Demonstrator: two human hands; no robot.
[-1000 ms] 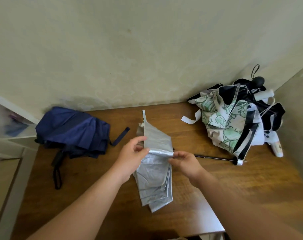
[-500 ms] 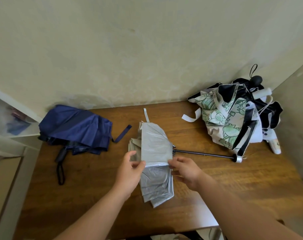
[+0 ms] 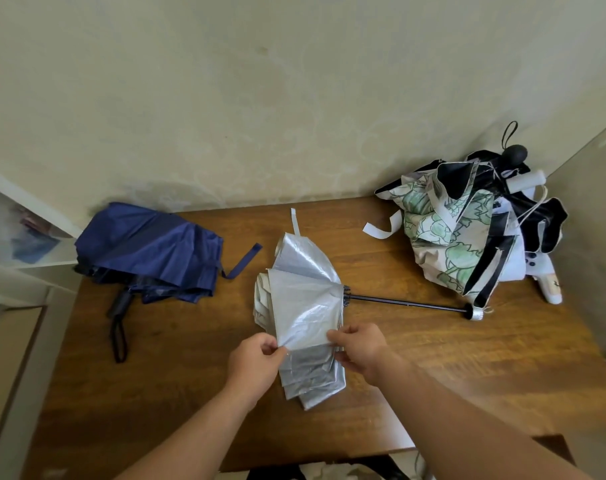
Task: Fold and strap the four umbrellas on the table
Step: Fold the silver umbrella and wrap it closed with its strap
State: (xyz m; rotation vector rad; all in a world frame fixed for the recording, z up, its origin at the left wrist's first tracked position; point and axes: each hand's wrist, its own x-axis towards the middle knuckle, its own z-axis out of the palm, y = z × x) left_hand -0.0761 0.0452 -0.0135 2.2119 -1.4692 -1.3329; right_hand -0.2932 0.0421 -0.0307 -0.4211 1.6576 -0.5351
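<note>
Silver umbrella (image 3: 305, 299) edge, pinched, both hands (image 3: 308, 355)

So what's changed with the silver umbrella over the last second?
Both hands, left hand and right hand, slid toward the person along the silver umbrella, now pinching a panel's near edge and spreading it flat. The blue umbrella and the patterned pile stayed put.

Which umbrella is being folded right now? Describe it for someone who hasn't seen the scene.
Start at the wooden table against the wall. The silver umbrella lies in its middle, between the navy umbrella on the left and the floral and black pile in the right corner. It alone has shiny silver fabric, a thin black shaft sticking out rightward, and the left hand and right hand pinching a panel.
</note>
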